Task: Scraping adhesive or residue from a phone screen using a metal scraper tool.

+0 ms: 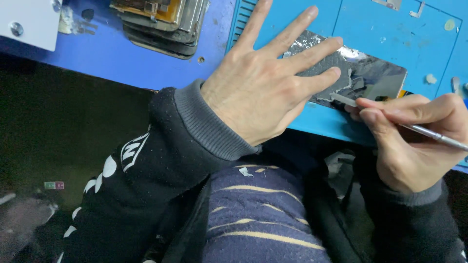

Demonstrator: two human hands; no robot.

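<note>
Black sleeves (141,165), grey ribbed cuffs (209,124)

— How many hands do you have over the counter (122,53)?

— Two: your left hand (263,83) and your right hand (414,136).

— And what do you count under them?

— One flat panel (370,73) with torn grey film on it, one thin metal tool (424,131), and one blue mat (390,29).

— Anything further back?

— One stack of flat devices (161,22) (how many are in it, you can't tell from here), plus one white block (29,22) at the corner.
</note>
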